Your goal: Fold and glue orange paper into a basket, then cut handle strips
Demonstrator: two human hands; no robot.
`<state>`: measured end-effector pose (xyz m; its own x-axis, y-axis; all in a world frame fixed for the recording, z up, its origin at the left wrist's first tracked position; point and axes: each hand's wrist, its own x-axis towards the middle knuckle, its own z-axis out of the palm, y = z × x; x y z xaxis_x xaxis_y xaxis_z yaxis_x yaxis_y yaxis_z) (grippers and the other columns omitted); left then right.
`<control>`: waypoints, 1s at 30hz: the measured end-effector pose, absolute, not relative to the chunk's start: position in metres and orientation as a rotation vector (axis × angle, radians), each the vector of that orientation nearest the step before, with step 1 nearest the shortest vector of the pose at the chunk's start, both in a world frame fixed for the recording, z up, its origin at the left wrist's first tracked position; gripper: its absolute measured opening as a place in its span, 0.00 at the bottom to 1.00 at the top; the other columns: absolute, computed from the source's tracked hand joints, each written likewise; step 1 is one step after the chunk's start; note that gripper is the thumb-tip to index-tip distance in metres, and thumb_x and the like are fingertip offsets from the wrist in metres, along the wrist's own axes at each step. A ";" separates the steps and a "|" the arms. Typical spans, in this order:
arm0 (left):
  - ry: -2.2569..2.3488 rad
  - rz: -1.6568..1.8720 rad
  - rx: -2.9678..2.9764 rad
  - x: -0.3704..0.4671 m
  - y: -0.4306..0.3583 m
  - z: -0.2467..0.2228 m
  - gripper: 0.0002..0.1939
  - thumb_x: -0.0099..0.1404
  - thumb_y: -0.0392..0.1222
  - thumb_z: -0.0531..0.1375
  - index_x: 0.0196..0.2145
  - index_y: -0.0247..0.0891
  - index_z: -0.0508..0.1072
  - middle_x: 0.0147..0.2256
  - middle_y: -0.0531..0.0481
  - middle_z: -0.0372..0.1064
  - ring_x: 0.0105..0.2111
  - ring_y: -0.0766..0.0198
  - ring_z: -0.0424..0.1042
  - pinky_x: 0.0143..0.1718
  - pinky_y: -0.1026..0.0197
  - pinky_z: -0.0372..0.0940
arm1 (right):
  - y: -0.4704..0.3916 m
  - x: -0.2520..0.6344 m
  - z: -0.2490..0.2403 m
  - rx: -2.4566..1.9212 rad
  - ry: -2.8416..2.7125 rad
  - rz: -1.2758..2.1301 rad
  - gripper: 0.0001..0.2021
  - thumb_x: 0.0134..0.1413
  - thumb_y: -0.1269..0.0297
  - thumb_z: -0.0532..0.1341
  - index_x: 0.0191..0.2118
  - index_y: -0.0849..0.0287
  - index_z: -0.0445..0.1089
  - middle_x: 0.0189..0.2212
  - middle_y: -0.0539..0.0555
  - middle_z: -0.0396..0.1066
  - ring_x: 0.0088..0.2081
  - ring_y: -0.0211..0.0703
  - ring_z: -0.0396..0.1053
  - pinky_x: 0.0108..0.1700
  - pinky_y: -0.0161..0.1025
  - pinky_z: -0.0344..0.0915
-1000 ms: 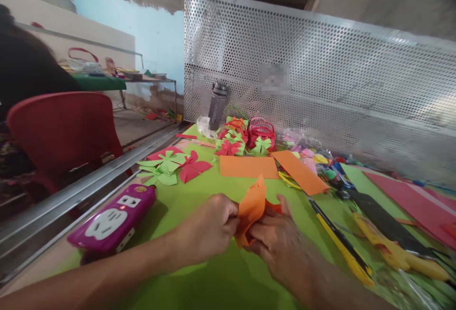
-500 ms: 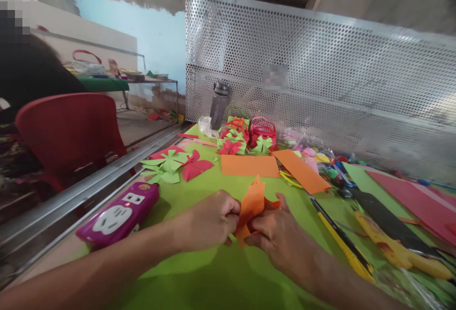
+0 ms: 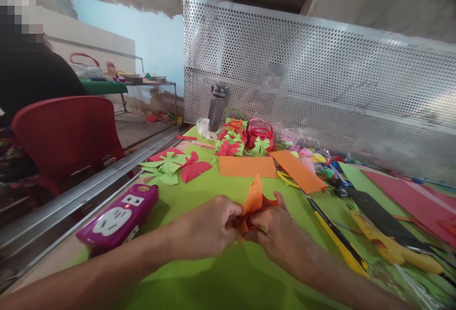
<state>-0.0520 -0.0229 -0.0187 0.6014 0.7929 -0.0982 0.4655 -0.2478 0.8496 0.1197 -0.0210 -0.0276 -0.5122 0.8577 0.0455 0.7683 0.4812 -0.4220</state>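
Note:
Over the green work surface (image 3: 199, 272), my left hand (image 3: 215, 227) pinches the left side of a folded orange piece (image 3: 253, 198). My right hand (image 3: 272, 229) grips the same piece from the right, with its fingertips partly hidden in the folds. The piece's pointed tip sticks up between both hands. Behind them lie an orange rectangle (image 3: 248, 166) and a second orange strip (image 3: 301, 172), set at an angle. Red and green cut petal shapes (image 3: 171, 164) rest to the left.
A purple power strip (image 3: 119, 217) is at the left. On the right are a yellow-black cutter (image 3: 338, 239) and a yellow glue gun (image 3: 388, 243). A bottle (image 3: 216, 110) stands before the perforated metal panel (image 3: 302, 58). A person (image 3: 39, 72) sits at far left.
My hands have drawn slightly closer together around the orange piece, and its folds look narrower. The whole view has shifted slightly.

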 end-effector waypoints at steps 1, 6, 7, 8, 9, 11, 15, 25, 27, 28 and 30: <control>1.023 0.446 1.906 -0.051 -0.024 -0.020 0.09 0.48 0.28 0.49 0.25 0.35 0.66 0.21 0.58 0.56 0.21 0.72 0.54 0.20 0.68 0.48 | -0.021 0.120 -0.028 -1.385 -2.484 0.507 0.14 0.47 0.77 0.60 0.15 0.59 0.63 0.16 0.42 0.67 0.25 0.34 0.65 0.56 0.57 0.41; 1.155 0.525 1.969 -0.047 -0.030 -0.024 0.06 0.55 0.35 0.53 0.25 0.35 0.70 0.21 0.58 0.60 0.21 0.70 0.56 0.20 0.67 0.49 | -0.024 0.117 -0.024 -1.423 -2.499 0.503 0.13 0.49 0.76 0.60 0.18 0.56 0.68 0.19 0.43 0.70 0.29 0.38 0.69 0.57 0.57 0.39; 1.160 0.544 1.964 -0.046 -0.031 -0.023 0.07 0.56 0.36 0.53 0.25 0.35 0.70 0.21 0.57 0.61 0.21 0.70 0.56 0.21 0.67 0.49 | -0.024 0.117 -0.022 -1.441 -2.494 0.503 0.13 0.50 0.75 0.61 0.18 0.56 0.69 0.20 0.44 0.71 0.30 0.39 0.69 0.57 0.57 0.39; 1.155 0.559 1.954 -0.045 -0.031 -0.023 0.08 0.57 0.36 0.52 0.26 0.35 0.71 0.22 0.57 0.62 0.21 0.70 0.57 0.21 0.67 0.50 | -0.024 0.116 -0.021 -1.457 -2.488 0.503 0.12 0.51 0.74 0.61 0.19 0.56 0.70 0.21 0.45 0.72 0.32 0.40 0.70 0.58 0.57 0.39; 1.147 0.572 1.943 -0.044 -0.032 -0.023 0.09 0.58 0.36 0.52 0.27 0.35 0.72 0.22 0.56 0.63 0.22 0.69 0.58 0.22 0.67 0.50 | -0.024 0.116 -0.020 -1.468 -2.483 0.506 0.12 0.52 0.72 0.60 0.20 0.55 0.70 0.22 0.45 0.73 0.33 0.40 0.70 0.58 0.57 0.39; 1.138 0.593 1.925 -0.043 -0.032 -0.022 0.11 0.59 0.37 0.52 0.28 0.35 0.74 0.23 0.56 0.65 0.22 0.69 0.59 0.22 0.67 0.51 | -0.025 0.116 -0.019 -1.479 -2.480 0.515 0.11 0.54 0.70 0.60 0.22 0.55 0.71 0.24 0.46 0.74 0.35 0.42 0.71 0.58 0.58 0.37; 1.169 0.604 1.908 -0.042 -0.031 -0.023 0.13 0.60 0.39 0.51 0.28 0.35 0.75 0.23 0.55 0.67 0.22 0.69 0.60 0.22 0.67 0.50 | -0.024 0.117 -0.018 -1.463 -2.489 0.509 0.08 0.55 0.68 0.60 0.27 0.54 0.73 0.28 0.47 0.75 0.38 0.43 0.71 0.58 0.59 0.34; 1.166 0.670 1.903 -0.044 -0.026 -0.025 0.11 0.59 0.40 0.52 0.23 0.34 0.69 0.20 0.57 0.57 0.20 0.71 0.50 0.20 0.67 0.46 | -0.027 0.122 -0.015 -1.331 -2.507 0.246 0.05 0.55 0.64 0.60 0.30 0.52 0.73 0.30 0.49 0.76 0.38 0.46 0.72 0.56 0.55 0.46; 1.161 0.684 1.902 -0.044 -0.025 -0.025 0.11 0.59 0.41 0.52 0.22 0.35 0.65 0.20 0.58 0.51 0.20 0.71 0.47 0.19 0.67 0.44 | -0.027 0.126 -0.016 -1.280 -2.504 0.135 0.07 0.57 0.63 0.59 0.31 0.52 0.73 0.29 0.50 0.76 0.37 0.47 0.72 0.55 0.56 0.48; 1.156 0.679 1.897 -0.044 -0.024 -0.025 0.11 0.59 0.41 0.52 0.22 0.35 0.64 0.20 0.58 0.48 0.21 0.71 0.46 0.19 0.67 0.43 | -0.027 0.128 -0.016 -1.269 -2.508 0.091 0.09 0.58 0.62 0.57 0.30 0.53 0.72 0.29 0.50 0.76 0.36 0.47 0.72 0.54 0.57 0.49; 1.144 0.659 1.888 -0.044 -0.024 -0.024 0.11 0.60 0.42 0.51 0.23 0.36 0.64 0.21 0.58 0.46 0.21 0.71 0.44 0.19 0.66 0.42 | -0.026 0.131 -0.015 -1.257 -2.506 0.014 0.13 0.60 0.63 0.54 0.27 0.55 0.71 0.27 0.51 0.75 0.33 0.46 0.71 0.53 0.59 0.49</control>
<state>-0.0435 -0.0245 -0.0236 0.4521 0.8917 0.0225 0.4666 -0.2579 0.8460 0.1311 -0.0256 -0.0149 -0.5530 0.7804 0.2919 0.7771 0.6094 -0.1573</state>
